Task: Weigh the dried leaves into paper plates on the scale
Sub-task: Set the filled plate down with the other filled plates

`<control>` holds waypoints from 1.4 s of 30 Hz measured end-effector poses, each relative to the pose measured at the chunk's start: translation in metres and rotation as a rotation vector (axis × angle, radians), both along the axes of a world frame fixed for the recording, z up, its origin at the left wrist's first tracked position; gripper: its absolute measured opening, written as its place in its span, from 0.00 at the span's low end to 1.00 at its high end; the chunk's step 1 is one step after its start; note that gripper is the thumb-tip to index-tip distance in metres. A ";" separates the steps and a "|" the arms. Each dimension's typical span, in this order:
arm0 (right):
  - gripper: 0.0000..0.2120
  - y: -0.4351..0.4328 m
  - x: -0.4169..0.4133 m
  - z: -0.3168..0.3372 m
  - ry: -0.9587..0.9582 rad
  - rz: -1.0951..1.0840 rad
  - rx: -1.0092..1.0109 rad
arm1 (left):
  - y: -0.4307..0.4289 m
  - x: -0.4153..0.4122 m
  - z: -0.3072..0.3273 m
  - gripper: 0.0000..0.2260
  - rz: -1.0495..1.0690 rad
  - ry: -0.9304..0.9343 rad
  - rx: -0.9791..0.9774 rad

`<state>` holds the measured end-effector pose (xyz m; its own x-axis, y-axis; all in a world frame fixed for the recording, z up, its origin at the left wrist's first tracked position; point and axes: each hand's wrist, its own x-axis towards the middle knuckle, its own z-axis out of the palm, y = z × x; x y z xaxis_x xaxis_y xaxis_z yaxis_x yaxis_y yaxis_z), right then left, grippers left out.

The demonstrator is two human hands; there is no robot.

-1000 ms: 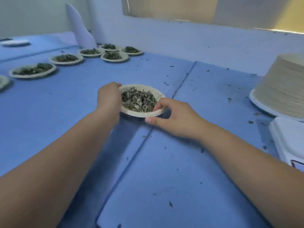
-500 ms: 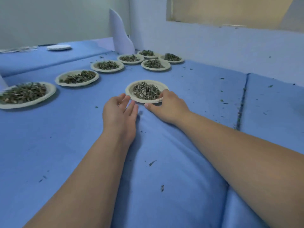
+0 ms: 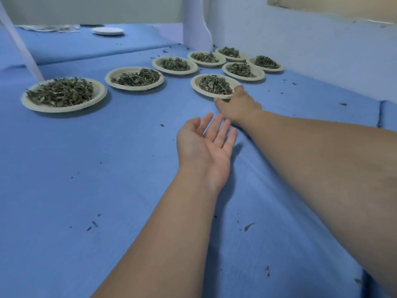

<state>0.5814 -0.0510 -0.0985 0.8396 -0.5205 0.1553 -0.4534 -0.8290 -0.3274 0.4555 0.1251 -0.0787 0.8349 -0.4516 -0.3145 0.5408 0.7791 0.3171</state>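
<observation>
A paper plate (image 3: 196,87) heaped with dried leaves (image 3: 214,84) sits on the blue cloth among other filled plates. My right hand (image 3: 239,105) reaches to its near right rim, thumb on top of the rim and index finger along the near edge, pinching it. My left hand (image 3: 205,146) is drawn back toward me, palm up with fingers straight, holding nothing and apart from the plate. The scale is out of view.
Several filled paper plates stand in a row to the left and behind: a big one (image 3: 28,102), another (image 3: 109,79), more toward the wall (image 3: 261,75). An empty white plate (image 3: 108,30) lies far back. Leaf crumbs dot the blue cloth (image 3: 96,168).
The plate of leaves was carried left and set beside the other filled plates. My left hand let go, drew back and turned palm up. My right hand stays at the rim.
</observation>
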 end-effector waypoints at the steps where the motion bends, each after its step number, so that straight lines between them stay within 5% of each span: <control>1: 0.42 -0.001 0.004 0.000 0.003 0.002 -0.001 | -0.001 0.000 0.000 0.17 0.001 0.011 -0.001; 32: 0.43 -0.019 0.003 -0.002 0.075 0.060 -0.017 | 0.001 -0.002 0.005 0.22 -0.008 -0.001 0.046; 37: 0.41 -0.025 -0.025 -0.001 0.116 0.060 -0.053 | -0.006 -0.008 0.007 0.18 -0.031 -0.078 0.164; 42: 0.38 -0.027 -0.059 -0.002 0.162 0.102 -0.094 | -0.024 -0.019 0.005 0.06 -0.007 -0.314 0.495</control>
<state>0.5223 -0.0782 -0.1010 0.9052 -0.4211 0.0579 -0.4059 -0.8968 -0.1761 0.4368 0.1014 -0.0737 0.9198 -0.3200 -0.2272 0.3666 0.4936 0.7887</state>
